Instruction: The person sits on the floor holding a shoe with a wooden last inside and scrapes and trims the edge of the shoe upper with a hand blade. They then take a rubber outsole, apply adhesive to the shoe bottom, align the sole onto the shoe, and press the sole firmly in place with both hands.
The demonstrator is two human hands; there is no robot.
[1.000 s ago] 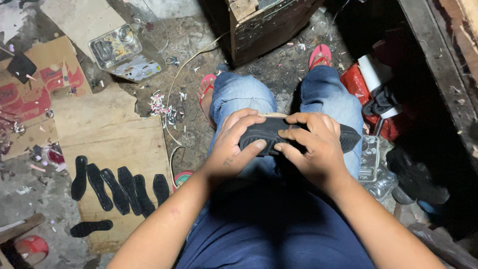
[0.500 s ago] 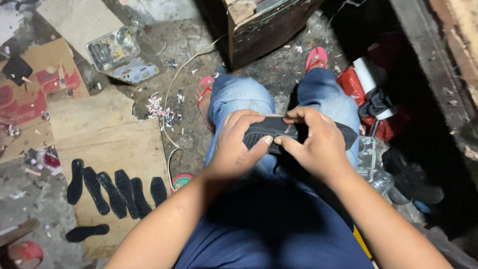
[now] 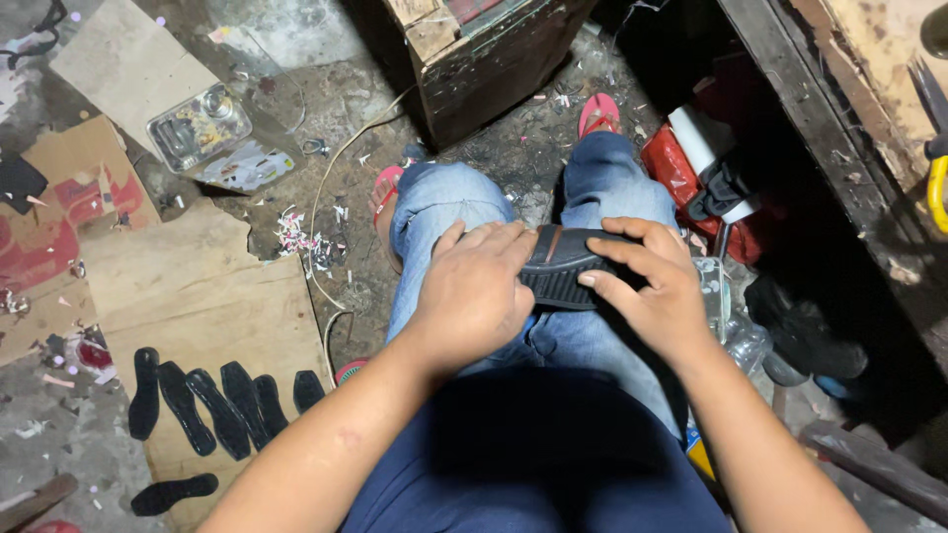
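**Black sole held across the lap, both hands on it**

I see the black shoe sole [image 3: 571, 268] lying crosswise over my jeans-clad knees [image 3: 592, 197], tread side up, and I take it as my landmark. My left hand [image 3: 474, 291] covers the sole's left end, palm down, fingers [image 3: 499, 242] laid flat and pressing on it rather than curled around it. My right hand [image 3: 657, 291] sits at the sole's right end, gripping it: thumb [image 3: 604, 288] against the near edge, fingers [image 3: 632, 237] hooked over the far edge. The middle stretch of the sole shows between the two hands.

Beyond the sole, past my knees, stands a dark wooden box [image 3: 484, 49] on the dirty floor. Well to the left of the sole lies a sheet of cardboard [image 3: 197, 296] with a row of black insoles [image 3: 212, 400] laid out on it. To the right of the sole, near my right knee, a red bag [image 3: 676, 168] rests under a wooden bench [image 3: 839, 118].
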